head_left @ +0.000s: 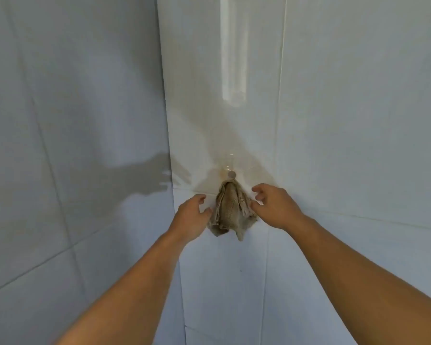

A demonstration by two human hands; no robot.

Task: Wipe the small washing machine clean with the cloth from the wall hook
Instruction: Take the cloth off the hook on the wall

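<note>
A beige, worn cloth [230, 210] hangs bunched from a small round wall hook [232, 174] on the white tiled wall. My left hand [190, 216] is just left of the cloth, fingers apart, thumb tip close to its left edge. My right hand [274, 207] is on the cloth's right side, fingers spread and curled, fingertips at or touching its right edge. Neither hand has closed on the cloth. The washing machine is not in view.
Two glossy white tiled walls meet at an inner corner [169, 150] just left of the hook. A shadow of a hand [144, 178] falls on the left wall. A bright reflection streak [233, 51] runs down the right wall.
</note>
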